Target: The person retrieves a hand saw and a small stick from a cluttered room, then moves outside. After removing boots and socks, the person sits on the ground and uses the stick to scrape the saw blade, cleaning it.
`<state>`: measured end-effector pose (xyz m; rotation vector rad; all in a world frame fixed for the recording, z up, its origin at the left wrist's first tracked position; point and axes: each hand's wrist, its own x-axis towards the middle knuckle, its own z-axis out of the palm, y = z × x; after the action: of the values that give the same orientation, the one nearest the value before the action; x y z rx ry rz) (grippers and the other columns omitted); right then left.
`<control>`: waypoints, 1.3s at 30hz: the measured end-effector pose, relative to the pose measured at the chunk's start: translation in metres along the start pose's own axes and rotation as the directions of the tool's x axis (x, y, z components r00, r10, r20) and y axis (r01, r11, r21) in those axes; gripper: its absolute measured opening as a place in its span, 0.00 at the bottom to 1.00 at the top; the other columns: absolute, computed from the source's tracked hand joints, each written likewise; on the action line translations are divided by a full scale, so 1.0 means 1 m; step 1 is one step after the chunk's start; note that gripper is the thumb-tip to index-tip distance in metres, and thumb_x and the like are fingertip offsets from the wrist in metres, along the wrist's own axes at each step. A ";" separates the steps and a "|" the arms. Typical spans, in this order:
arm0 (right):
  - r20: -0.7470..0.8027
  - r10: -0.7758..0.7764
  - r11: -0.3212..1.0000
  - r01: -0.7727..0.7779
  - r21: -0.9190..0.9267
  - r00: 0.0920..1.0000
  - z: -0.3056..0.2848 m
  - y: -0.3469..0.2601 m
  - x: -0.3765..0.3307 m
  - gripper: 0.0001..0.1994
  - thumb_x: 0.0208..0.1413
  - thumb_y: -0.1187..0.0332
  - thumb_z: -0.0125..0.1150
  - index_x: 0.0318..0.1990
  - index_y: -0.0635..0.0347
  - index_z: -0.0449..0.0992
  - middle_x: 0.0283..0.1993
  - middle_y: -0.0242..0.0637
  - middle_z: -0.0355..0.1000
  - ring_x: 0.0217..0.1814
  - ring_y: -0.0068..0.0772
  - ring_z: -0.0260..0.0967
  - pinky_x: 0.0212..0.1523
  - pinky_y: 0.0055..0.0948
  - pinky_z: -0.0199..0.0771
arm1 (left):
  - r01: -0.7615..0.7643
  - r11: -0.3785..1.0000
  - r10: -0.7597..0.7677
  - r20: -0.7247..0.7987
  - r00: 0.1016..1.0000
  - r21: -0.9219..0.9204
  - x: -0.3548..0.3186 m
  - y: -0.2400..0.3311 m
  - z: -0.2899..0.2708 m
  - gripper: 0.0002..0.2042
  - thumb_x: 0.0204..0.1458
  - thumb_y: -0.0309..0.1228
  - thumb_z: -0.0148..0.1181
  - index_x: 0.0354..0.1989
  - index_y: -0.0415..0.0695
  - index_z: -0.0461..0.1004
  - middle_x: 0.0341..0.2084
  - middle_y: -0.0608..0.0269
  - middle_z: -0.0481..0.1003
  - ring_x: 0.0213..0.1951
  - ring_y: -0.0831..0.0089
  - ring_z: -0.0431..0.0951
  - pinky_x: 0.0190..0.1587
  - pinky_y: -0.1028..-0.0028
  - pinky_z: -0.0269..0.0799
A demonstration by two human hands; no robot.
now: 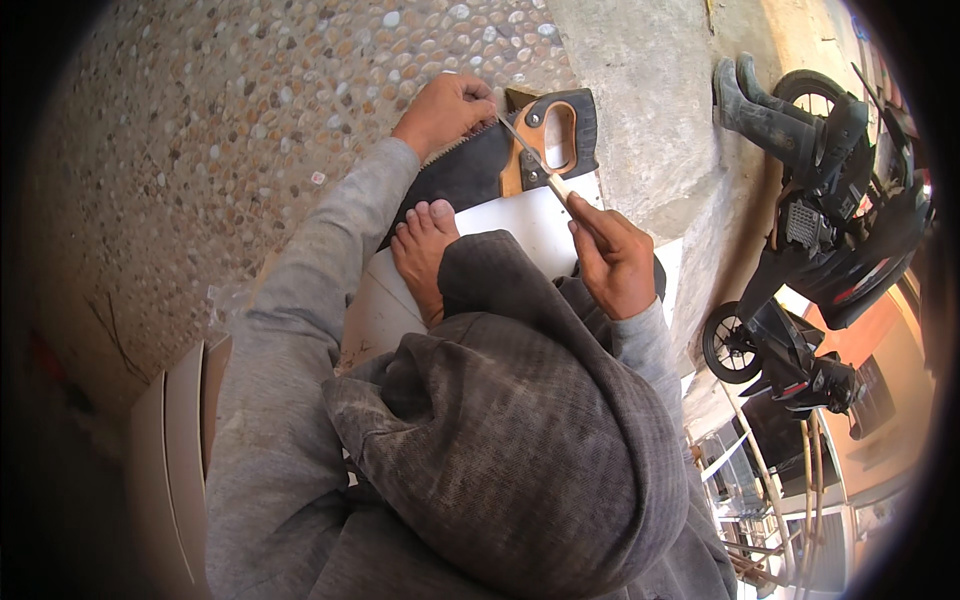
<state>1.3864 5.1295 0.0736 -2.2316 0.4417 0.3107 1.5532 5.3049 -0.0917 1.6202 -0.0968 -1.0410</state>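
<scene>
A hand saw [470, 165] with a dark blade and a wood-and-black handle [560, 135] lies teeth-up across a white board [520, 225]. My left hand [445, 110] is closed on the saw's toothed edge near the handle. My right hand [612, 262] grips a thin file [530, 155] by its pale handle, with the file's tip laid across the saw teeth beside my left hand. My bare foot [425, 255] presses on the blade and the board. My bent knee in grey trousers [500, 430] fills the lower middle.
Pebbled floor [250, 130] spreads to the left and back. A grey concrete strip [650, 110] runs on the right. Beyond it stand a parked motorcycle [830, 250] and a pair of dark rubber boots [765, 110]. Pale panels [170, 440] lie at the lower left.
</scene>
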 end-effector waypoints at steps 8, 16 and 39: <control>0.008 -0.122 0.993 0.122 0.002 0.993 0.043 0.006 0.060 0.13 0.51 0.73 0.62 0.45 0.62 0.79 0.29 0.48 0.75 0.27 0.47 0.73 0.31 0.36 0.72 | 0.116 0.992 -0.104 -0.201 0.974 0.047 0.032 -0.027 -0.039 0.09 0.51 0.30 0.60 0.36 0.37 0.78 0.26 0.62 0.80 0.26 0.78 0.78 0.29 0.78 0.75; -0.046 0.022 0.992 -0.017 0.124 0.999 0.009 0.005 0.011 0.13 0.51 0.76 0.63 0.46 0.62 0.79 0.33 0.45 0.77 0.30 0.35 0.76 0.31 0.28 0.73 | -0.048 0.997 0.047 -0.010 0.999 -0.058 0.009 0.005 -0.017 0.07 0.48 0.30 0.62 0.31 0.38 0.79 0.23 0.64 0.78 0.25 0.80 0.75 0.28 0.79 0.71; -0.024 0.002 0.979 0.003 0.204 1.000 0.005 0.008 0.025 0.13 0.52 0.76 0.62 0.46 0.64 0.79 0.33 0.45 0.78 0.31 0.34 0.77 0.32 0.28 0.73 | -0.109 0.993 0.111 -0.043 0.993 0.044 0.018 0.001 -0.025 0.08 0.45 0.30 0.63 0.30 0.39 0.80 0.23 0.63 0.79 0.25 0.77 0.76 0.30 0.75 0.71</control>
<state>1.4051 5.1229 0.0559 -2.0372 0.4648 0.2279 1.5806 5.3137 -0.1023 1.6568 -0.1762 -0.9228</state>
